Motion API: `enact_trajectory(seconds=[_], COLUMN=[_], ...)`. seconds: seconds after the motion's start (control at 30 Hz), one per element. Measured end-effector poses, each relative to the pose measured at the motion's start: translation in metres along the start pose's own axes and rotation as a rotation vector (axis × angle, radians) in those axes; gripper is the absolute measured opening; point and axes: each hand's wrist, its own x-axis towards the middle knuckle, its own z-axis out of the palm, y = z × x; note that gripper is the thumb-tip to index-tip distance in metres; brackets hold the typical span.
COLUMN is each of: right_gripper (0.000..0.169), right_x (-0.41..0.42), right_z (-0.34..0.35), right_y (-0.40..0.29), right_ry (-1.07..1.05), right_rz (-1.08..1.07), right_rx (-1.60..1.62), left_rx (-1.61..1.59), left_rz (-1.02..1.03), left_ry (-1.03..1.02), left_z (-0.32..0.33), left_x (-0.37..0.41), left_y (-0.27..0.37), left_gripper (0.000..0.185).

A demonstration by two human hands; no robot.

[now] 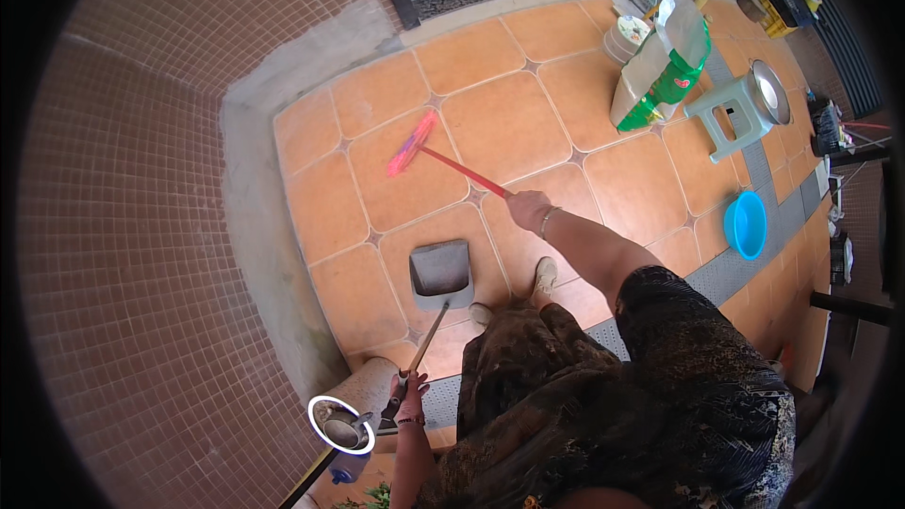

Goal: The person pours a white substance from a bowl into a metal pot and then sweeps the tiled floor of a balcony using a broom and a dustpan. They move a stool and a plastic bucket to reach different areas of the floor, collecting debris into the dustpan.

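My right hand grips the red handle of a broom, whose pink bristles rest on the orange floor tiles ahead of me. At the lower left, my left hand holds the upper end of a long-handled dustpan. The grey pan lies on the floor just in front of my shoes, with its dark hollow turned up. The broom head is beyond the pan, apart from it. Whether the pan holds anything cannot be told.
A tiled wall with a cement base runs along the left. A tall bin stands beside my left hand. Towards the right are a green and white sack, a white bucket, a pale plastic stool bearing a metal bowl, and a blue basin.
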Motion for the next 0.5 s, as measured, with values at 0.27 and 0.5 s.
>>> enact_trajectory(seconds=[0.27, 0.5], right_gripper=[0.041, 0.032], right_x=[-0.145, -0.249], right_z=[0.012, -0.025], right_y=[0.136, 0.097], right_ry=[-0.209, -0.297], right_rz=[0.182, 0.097], right_rx=[-0.021, 0.510], left_rx=[0.091, 0.131], left_rz=[0.071, 0.071], left_ry=[-0.141, -0.202], left_z=[0.073, 0.127], left_x=[0.032, 0.051], left_y=[0.020, 0.029], left_gripper=[0.014, 0.013])
